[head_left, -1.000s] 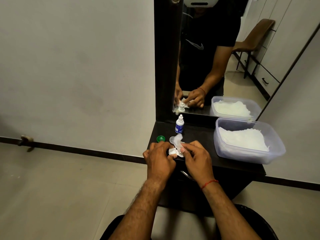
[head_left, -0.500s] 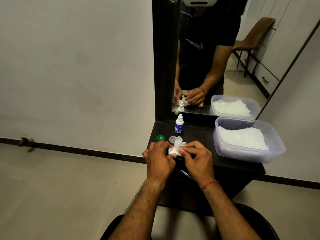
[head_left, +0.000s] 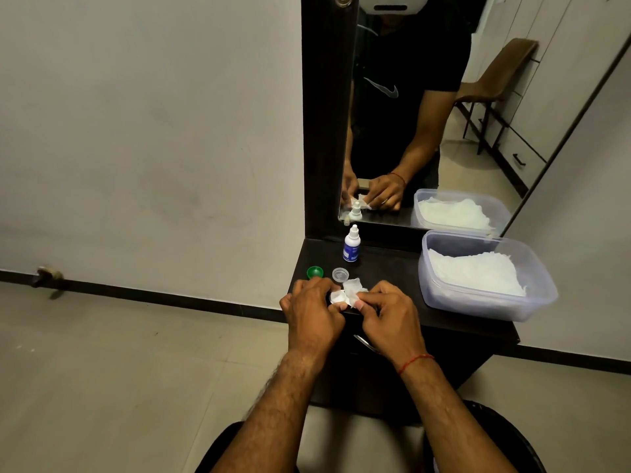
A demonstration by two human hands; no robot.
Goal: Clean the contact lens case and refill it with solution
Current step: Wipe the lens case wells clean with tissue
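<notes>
Your left hand (head_left: 312, 310) is curled shut around a small white contact lens case (head_left: 337, 296), only one pale round well poking out past your fingertips. Your right hand (head_left: 387, 314) is pinched closed on a crumpled white tissue (head_left: 353, 291), thumb and forefinger together, and the tissue sits right against the case. Both hands hover at the front edge of the dark tabletop (head_left: 386, 268). The case looks mostly hidden, so I can't tell how clean it is. Just beyond your fingers lie a round green cap (head_left: 314, 272) and a clear round cap (head_left: 340, 274), side by side. Behind them stands a small white dropper bottle with a blue label (head_left: 351, 247), upright near the mirror (head_left: 426, 107). A clear plastic tub of white tissues (head_left: 485, 278) sits off to the right.
</notes>
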